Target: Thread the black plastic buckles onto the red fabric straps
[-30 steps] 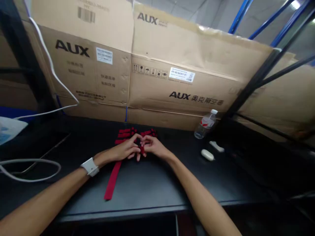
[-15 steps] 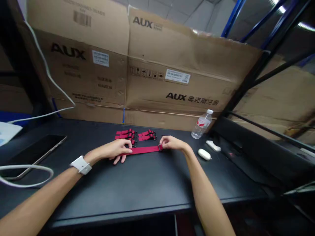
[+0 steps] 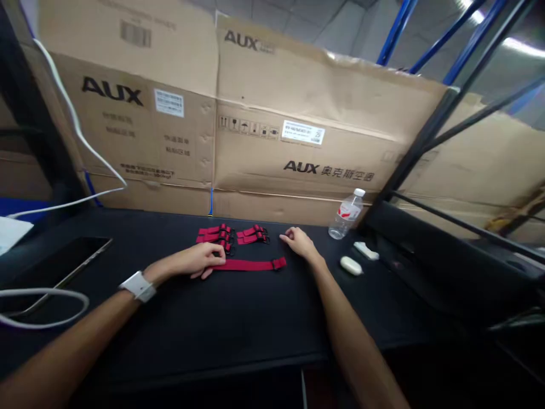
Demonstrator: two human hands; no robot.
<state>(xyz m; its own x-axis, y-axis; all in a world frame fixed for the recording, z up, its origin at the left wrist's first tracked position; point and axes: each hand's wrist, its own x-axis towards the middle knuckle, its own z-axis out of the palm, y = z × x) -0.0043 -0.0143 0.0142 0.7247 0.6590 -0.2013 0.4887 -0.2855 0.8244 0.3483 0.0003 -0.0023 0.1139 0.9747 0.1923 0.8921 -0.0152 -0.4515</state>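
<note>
A long red strap [image 3: 249,265] lies stretched across the dark table, with a black buckle [image 3: 275,264] near its right end. My left hand [image 3: 204,258] pinches the strap's left end between thumb and fingers. Past the buckle end, up and to the right, rests my right hand [image 3: 298,241], off the strap, its fingers curled loosely with thumb and index finger apart. Behind the long strap are folded red straps with black buckles: a group [image 3: 215,234] just beyond my left hand and a smaller group [image 3: 252,234] to the right of it.
A water bottle [image 3: 347,214] stands at the back right. Nearer lie a white rounded case [image 3: 351,265] and a small white object [image 3: 366,250]. On the left are a phone [image 3: 63,264] and a white cable [image 3: 87,307]. Cardboard [image 3: 264,199] lines the table's back.
My right hand has let go of the strap's buckle end and moved slightly up and right. That end now lies lower on the table. My left hand still holds the other end.
</note>
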